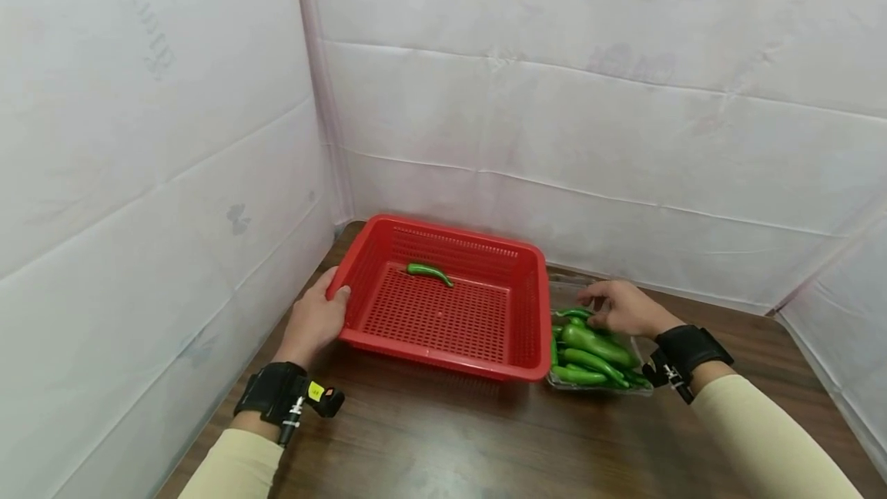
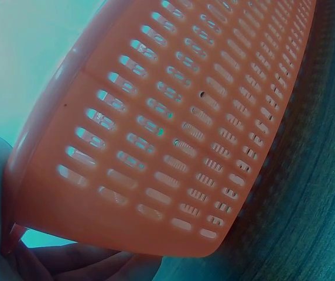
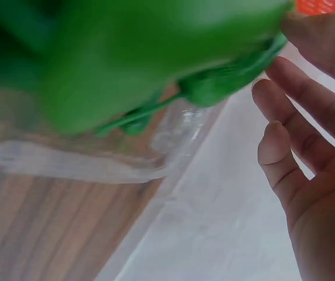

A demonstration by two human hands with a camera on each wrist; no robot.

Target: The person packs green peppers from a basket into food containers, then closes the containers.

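My left hand (image 1: 315, 322) grips the left rim of a red perforated basket (image 1: 443, 356), thumb hooked over the edge. The left wrist view shows the basket's slotted wall (image 2: 173, 134) close up, with my fingers (image 2: 85, 260) under its corner. One green pepper (image 1: 430, 273) lies in the basket near its back. To the basket's right, a clear plastic tray (image 1: 596, 387) holds several green peppers (image 1: 592, 345). My right hand (image 1: 620, 306) hovers over the tray's far end. In the right wrist view its fingers (image 3: 314, 164) are spread and nearly straight beside the peppers (image 3: 138, 52), gripping nothing.
Everything sits on a dark wooden table (image 1: 443, 437) boxed in by white sheeted walls (image 1: 554, 137) at the left, back and right. The tray (image 3: 68, 158) stands close to the back wall, touching the basket's right side.
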